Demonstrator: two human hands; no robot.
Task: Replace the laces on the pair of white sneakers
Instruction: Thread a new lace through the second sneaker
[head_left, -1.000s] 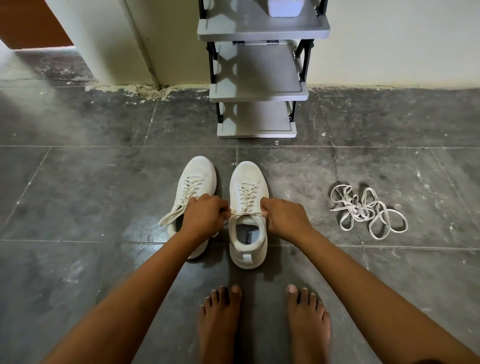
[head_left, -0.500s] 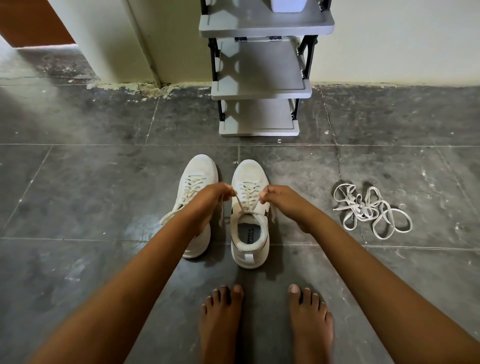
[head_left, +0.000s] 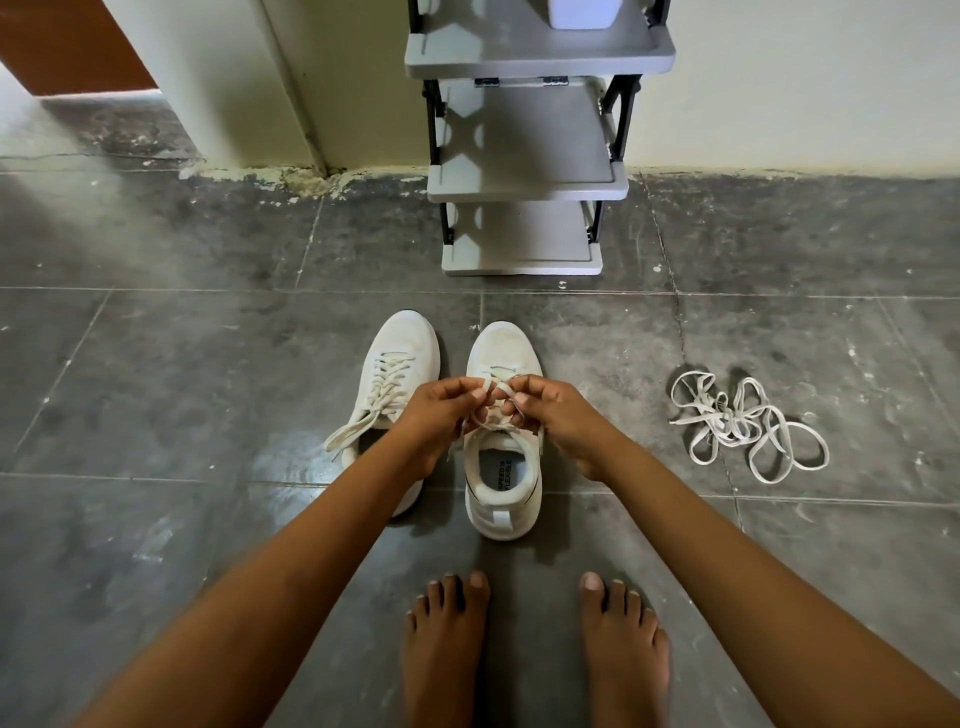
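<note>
Two white sneakers stand side by side on the grey tiled floor (head_left: 156, 395), toes pointing away from the person.

The right sneaker (head_left: 501, 512) sits directly below both hands. The left hand (head_left: 436, 421) and right hand (head_left: 561, 421) are together above its tongue, fingertips almost meeting. Each pinches a part of the same lace (head_left: 489, 385), which loops between them and runs down to the upper eyelets. The heel opening and printed insole are exposed beneath the wrists.

The left sneaker (head_left: 402, 348) is just beside it, laced, and neither hand touches it. Its lace ends (head_left: 353, 431) trail untied onto the floor.

A tangle of loose laces (head_left: 737, 423) lies on the floor well apart, to the right of the right hand.

A grey shoe rack (head_left: 524, 182) stands against the wall beyond the sneakers. Bare feet (head_left: 447, 644) rest nearest the camera.
</note>
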